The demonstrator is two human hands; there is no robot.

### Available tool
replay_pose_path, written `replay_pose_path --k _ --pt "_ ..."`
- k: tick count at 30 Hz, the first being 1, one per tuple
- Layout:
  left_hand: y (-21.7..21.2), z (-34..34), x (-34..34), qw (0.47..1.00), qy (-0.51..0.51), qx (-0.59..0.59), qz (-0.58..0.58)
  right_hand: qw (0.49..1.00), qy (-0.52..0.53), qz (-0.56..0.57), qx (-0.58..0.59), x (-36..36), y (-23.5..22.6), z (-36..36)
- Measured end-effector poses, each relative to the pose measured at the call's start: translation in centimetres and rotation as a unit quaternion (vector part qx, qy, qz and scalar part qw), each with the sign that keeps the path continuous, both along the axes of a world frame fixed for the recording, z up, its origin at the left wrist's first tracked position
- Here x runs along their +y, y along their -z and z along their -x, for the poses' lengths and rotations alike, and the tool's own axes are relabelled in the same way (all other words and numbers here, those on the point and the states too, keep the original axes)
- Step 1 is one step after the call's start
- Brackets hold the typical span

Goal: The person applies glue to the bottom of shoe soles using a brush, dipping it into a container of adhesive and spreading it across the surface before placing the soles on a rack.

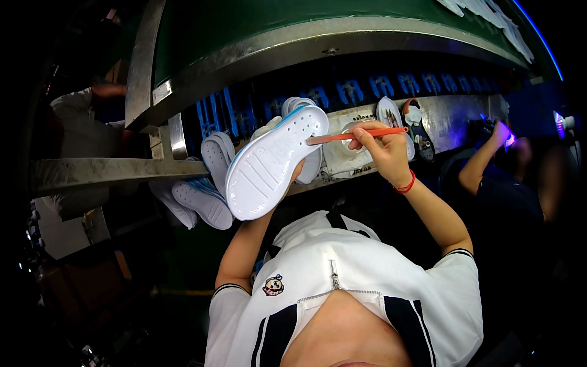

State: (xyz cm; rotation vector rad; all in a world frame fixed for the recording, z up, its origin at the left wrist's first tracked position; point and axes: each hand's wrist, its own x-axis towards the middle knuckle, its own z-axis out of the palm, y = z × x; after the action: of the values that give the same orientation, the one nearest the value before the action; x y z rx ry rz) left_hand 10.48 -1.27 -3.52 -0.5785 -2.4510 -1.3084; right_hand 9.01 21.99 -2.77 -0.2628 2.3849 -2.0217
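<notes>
White shoe sole (269, 165) is held up, underside showing, by the left hand (298, 171), mostly hidden behind it. An orange brush (358, 136) is pinched in the right hand (384, 150), tip touching the sole's edge. More soles (202, 199) are seen waiting beside it, so brushing seems incomplete.

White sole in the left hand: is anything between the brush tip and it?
Nothing visible. The right hand holds the orange brush, whose tip already meets the edge of the white sole held up by the left hand, mostly hidden behind it.
</notes>
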Motion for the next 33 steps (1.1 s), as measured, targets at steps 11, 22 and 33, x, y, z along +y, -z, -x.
replay_pose_path --k 11,22,33 --pt "-1.5 6.4 3.6 0.976 0.017 0.024 -0.215 0.969 0.103 0.218 0.055 -0.6 -3.7 -2.3" --pt "-11.0 22.7 2.5 0.975 0.042 0.059 -0.21 0.966 0.174 0.189 -0.028 4.4 -0.5 -5.0" --pt "9.7 7.2 -15.7 0.678 0.326 -0.033 0.658 0.947 0.205 0.194 -0.151 3.8 5.2 -7.7"
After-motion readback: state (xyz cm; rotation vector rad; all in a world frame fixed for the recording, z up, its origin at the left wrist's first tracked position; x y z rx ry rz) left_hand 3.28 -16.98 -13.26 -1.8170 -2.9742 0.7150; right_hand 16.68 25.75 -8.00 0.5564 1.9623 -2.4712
